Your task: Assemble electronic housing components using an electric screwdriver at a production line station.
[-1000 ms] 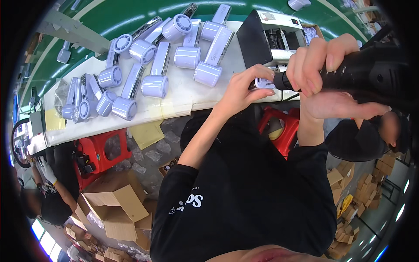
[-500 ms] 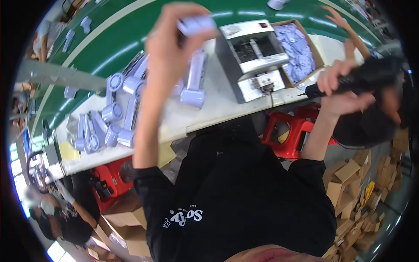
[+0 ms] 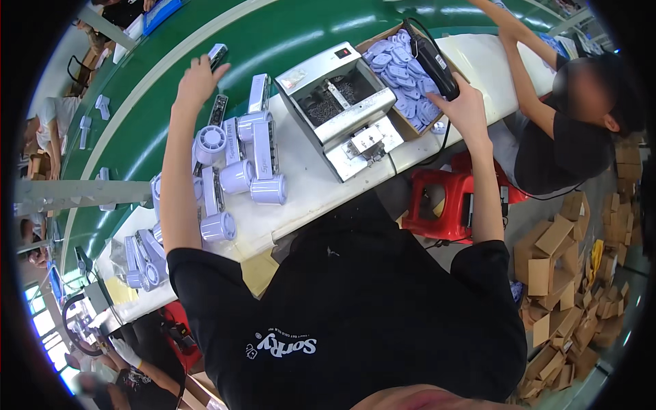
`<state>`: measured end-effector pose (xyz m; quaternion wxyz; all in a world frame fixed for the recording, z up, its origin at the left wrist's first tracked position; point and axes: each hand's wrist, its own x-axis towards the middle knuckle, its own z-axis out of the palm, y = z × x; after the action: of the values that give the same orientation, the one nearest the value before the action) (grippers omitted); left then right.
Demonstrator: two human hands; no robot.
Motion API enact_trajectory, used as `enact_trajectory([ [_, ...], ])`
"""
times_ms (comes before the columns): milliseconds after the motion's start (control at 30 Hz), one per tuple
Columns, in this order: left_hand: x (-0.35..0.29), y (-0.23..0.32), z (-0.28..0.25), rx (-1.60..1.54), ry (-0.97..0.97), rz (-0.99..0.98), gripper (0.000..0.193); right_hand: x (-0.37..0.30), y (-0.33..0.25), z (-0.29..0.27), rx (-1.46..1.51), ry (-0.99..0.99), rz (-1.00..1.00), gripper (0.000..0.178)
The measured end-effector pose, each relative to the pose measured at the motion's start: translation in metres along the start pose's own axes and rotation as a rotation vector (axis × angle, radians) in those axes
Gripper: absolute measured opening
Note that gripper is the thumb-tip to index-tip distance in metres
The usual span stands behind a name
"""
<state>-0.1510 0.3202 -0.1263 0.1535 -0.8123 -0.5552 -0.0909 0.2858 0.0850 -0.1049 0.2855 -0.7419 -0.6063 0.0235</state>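
My left hand [image 3: 197,83] reaches over the green conveyor, its fingers bent around the near end of a lavender piece [image 3: 218,52] with a dark inner side. Much of that piece is hidden by the fingers. Below it, several lavender hair-dryer-like housings [image 3: 268,150] with round heads and long handles lie together on the white bench. My right hand [image 3: 466,113] grips one end of a black corded electric screwdriver [image 3: 433,63]. The screwdriver slants across a cardboard box [image 3: 456,67] filled with small lavender covers [image 3: 400,72].
A screw feeder [image 3: 314,80] with dark screws in its tray stands beside the box on the white bench [image 3: 301,205]. The green conveyor [image 3: 294,31] runs behind. Red stools [image 3: 437,205] are under the bench edge. A co-worker [image 3: 577,130] sits at right. Cardboard boxes [image 3: 553,273] are piled on the floor.
My left hand has moved left, out over the conveyor. My right hand has swung the screwdriver leftward, from beyond the box to over it. The view has shifted.
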Motion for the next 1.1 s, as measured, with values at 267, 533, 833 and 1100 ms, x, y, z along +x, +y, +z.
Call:
enact_trajectory([
  [267,-0.061,-0.002,0.004,-0.275,-0.440,-0.125,0.056,0.011,-0.005,0.017,-0.232,0.074,-0.018,0.036],
  [533,-0.075,-0.020,-0.069,-1.068,-0.127,-0.096,0.032,-0.002,-0.011,0.007,0.038,0.312,-0.127,0.026],
  [833,-0.155,0.126,-0.168,-1.420,0.081,0.050,0.032,-0.059,-0.155,-0.038,0.711,0.308,-0.631,0.021],
  [1100,-0.181,0.167,-0.149,-1.715,0.244,0.053,0.039,-0.064,-0.168,-0.032,0.499,0.184,-1.081,0.022],
])
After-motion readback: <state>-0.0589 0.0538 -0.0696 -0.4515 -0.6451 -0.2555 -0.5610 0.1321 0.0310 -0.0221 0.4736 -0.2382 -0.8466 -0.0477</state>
